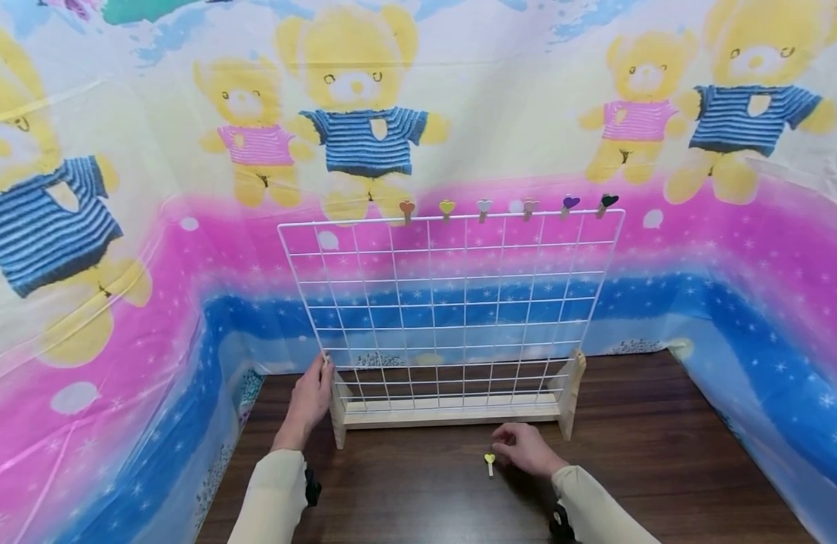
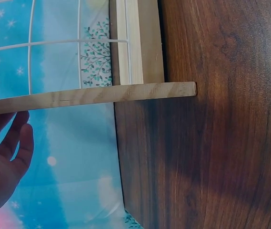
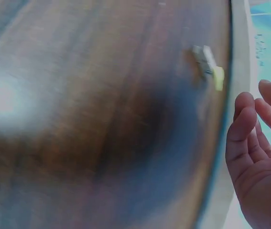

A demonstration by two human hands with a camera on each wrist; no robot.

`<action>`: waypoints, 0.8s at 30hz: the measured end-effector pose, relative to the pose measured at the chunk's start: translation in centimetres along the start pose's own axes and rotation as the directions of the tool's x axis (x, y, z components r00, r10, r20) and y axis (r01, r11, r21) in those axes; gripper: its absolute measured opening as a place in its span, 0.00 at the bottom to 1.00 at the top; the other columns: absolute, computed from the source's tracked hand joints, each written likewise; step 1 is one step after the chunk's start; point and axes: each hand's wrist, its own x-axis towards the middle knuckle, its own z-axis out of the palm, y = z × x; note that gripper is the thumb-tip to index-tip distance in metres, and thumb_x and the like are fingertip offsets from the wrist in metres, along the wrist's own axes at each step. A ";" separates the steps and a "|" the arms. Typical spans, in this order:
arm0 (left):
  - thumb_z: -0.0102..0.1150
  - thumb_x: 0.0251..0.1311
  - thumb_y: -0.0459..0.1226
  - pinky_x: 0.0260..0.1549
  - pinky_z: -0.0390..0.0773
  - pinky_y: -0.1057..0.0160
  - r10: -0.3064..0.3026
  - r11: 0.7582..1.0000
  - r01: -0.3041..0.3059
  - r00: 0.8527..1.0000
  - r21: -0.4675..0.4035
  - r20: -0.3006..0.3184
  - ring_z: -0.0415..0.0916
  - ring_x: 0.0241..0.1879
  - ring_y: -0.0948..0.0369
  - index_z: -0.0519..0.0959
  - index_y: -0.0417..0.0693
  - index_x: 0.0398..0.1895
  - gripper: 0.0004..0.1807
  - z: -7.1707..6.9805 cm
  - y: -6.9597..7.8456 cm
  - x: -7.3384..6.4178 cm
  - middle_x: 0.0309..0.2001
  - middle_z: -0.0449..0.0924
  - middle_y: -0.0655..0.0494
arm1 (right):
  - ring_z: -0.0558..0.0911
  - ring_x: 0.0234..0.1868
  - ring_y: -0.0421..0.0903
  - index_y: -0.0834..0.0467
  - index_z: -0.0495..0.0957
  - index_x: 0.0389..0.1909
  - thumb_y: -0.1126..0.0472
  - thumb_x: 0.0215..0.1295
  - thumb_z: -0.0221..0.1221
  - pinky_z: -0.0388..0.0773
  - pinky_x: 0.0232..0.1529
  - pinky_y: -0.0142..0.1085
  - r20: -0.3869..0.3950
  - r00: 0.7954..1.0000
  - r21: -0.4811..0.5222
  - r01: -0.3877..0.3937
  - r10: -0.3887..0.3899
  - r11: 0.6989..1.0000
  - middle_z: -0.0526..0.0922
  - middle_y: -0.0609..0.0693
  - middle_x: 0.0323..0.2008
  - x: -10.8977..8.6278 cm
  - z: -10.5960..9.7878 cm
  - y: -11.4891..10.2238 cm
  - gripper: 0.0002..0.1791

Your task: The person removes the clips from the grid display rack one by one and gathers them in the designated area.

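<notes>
My left hand (image 1: 311,397) is at the upper end of the left wooden side piece (image 1: 338,415) of a stand holding a white wire grid (image 1: 464,306). In the left wrist view, its fingers (image 2: 25,138) touch that side piece from the outer side. My right hand (image 1: 527,449) hovers low over the table, its fingers loosely bent with nothing between them. Just left of it is a small wooden clothespin with a yellow heart (image 1: 489,463). The right wrist view shows this clothespin (image 3: 206,64), blurred, apart from the fingertips.
Several heart-topped clothespins line the grid's top wire, among them an orange one (image 1: 407,210), a purple one (image 1: 569,204) and a black one (image 1: 607,204). The dark wood-grain table (image 1: 405,491) meets a teddy-bear-printed cloth (image 1: 486,136) at the back and sides.
</notes>
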 end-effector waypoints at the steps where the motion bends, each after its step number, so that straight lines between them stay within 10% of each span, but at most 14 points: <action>1: 0.32 0.75 0.47 0.37 0.68 0.50 0.002 1.000 -0.002 1.000 -0.003 0.004 0.72 0.36 0.50 0.53 0.48 0.73 0.27 0.0 0.0 0.0 0.32 0.70 0.47 | 0.76 0.24 0.37 0.65 0.80 0.40 0.65 0.61 0.61 0.74 0.24 0.33 0.003 1.000 -0.014 0.001 -0.001 1.000 0.77 0.44 0.27 0.1 -0.3 -0.3 0.09; 24: 0.32 0.75 0.47 0.43 0.68 0.44 0.026 1.000 -0.026 0.999 0.012 -0.035 0.72 0.48 0.44 0.55 0.48 0.72 0.26 0.0 -0.2 0.0 0.52 0.73 0.39 | 0.77 0.35 0.36 0.54 0.80 0.44 0.58 0.66 0.59 0.75 0.36 0.34 0.058 0.971 -0.194 0.241 -0.234 0.951 0.79 0.39 0.34 2.4 -7.4 -13.1 0.08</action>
